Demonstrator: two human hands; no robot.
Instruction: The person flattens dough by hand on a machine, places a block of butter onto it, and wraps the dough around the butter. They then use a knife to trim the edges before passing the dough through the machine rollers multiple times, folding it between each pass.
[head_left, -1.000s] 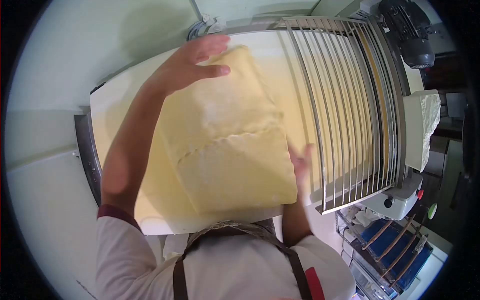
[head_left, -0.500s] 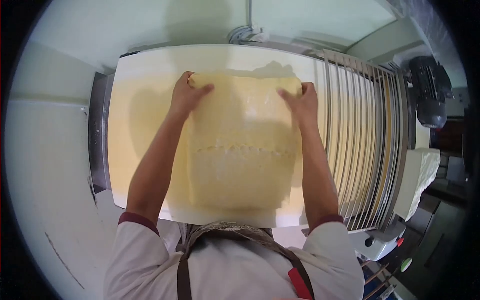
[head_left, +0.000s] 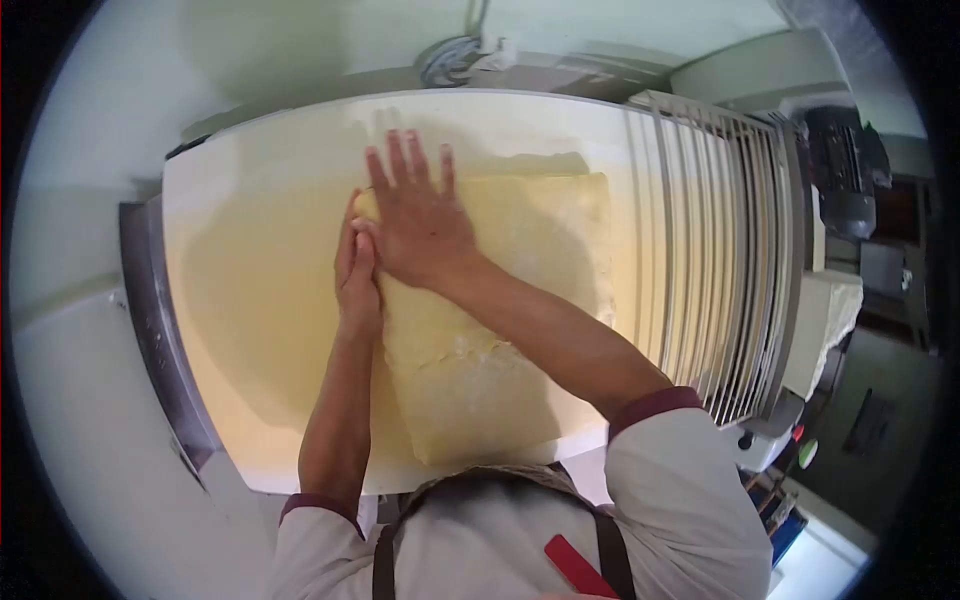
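A thick, folded slab of pale yellow dough (head_left: 530,260) lies on the work surface, with a ragged seam running across its middle. My right hand (head_left: 425,225) rests palm down over its far left corner, fingers spread and pointing away from me. Against the slab's left side, near that same corner, my left hand (head_left: 358,275) stands on edge with its fingers stretched along the dough. Part of the left fingers is hidden behind the corner and the right hand. The right forearm crosses over the slab.
Beneath the dough is a pale, floured work surface (head_left: 260,300). Metal guard bars (head_left: 715,250) stand along its right side, with a dark motor (head_left: 842,170) beyond them. A coiled hose (head_left: 452,62) lies behind the far edge, near the wall.
Both hands have left the slab's far corners. My right hand has crossed left to lie on the far left corner, and my left hand has moved down its left side.
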